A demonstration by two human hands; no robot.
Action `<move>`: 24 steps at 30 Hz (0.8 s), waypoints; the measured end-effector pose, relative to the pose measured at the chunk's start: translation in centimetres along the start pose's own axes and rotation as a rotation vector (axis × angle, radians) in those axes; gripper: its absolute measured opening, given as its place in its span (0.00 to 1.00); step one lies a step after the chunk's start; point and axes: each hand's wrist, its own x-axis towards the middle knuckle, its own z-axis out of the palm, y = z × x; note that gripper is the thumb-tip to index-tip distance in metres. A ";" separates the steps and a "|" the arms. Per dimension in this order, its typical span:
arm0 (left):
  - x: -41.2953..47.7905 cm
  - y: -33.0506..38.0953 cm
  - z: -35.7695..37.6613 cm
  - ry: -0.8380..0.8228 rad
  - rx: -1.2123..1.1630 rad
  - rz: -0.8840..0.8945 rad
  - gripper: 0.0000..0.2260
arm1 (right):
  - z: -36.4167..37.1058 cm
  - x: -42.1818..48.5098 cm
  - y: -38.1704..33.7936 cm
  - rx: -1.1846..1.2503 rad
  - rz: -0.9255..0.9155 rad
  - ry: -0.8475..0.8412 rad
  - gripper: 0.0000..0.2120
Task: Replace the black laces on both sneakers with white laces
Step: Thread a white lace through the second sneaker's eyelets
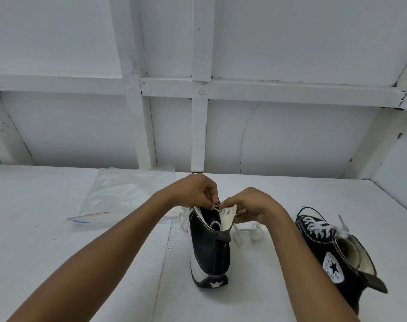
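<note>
I work over the upright sneaker [209,247], its heel toward me. My left hand [195,189] pinches something small at its top eyelets, probably the tip of the white lace [246,232]. My right hand [253,205] grips the pale eyelet flap [228,212]. I'd keep that flap taut and feed the tip straight through. My fingers hide the hole itself. Right of this sneaker lies the other sneaker [332,247], white-laced; left and beyond, a zip bag [118,196].

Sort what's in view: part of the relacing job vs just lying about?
Job:
- middle sneaker, gripped by right hand
- white lace, end pinched by left hand
- right sneaker, already white-laced

Lying about:
- clear zip bag, on the table at left
</note>
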 end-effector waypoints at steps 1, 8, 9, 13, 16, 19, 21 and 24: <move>0.0 0.0 0.0 0.000 0.003 0.000 0.07 | 0.0 0.0 0.0 0.004 0.001 -0.001 0.05; 0.0 0.1 -0.2 0.019 -0.062 0.001 0.06 | -0.2 0.0 0.5 0.029 -0.015 -0.028 0.07; 0.0 0.1 -0.1 0.024 -0.073 0.000 0.06 | -0.2 -0.1 0.5 0.036 -0.022 -0.034 0.10; 0.0 0.0 -0.1 0.054 -0.134 -0.002 0.04 | -0.1 -0.3 0.2 -0.003 -0.022 -0.063 0.08; 0.0 -0.1 -0.2 0.055 -0.153 -0.007 0.05 | -0.1 -0.2 0.2 0.027 -0.008 -0.039 0.05; 0.2 -0.1 0.1 0.040 -0.126 -0.011 0.05 | -0.1 -0.1 0.4 0.056 0.004 -0.035 0.04; 0.3 0.0 0.1 0.037 -0.114 -0.012 0.05 | -0.2 -0.1 0.4 0.069 0.009 -0.032 0.03; 0.3 0.0 0.1 0.047 -0.136 -0.011 0.05 | -0.2 0.0 0.5 0.095 0.015 -0.033 0.03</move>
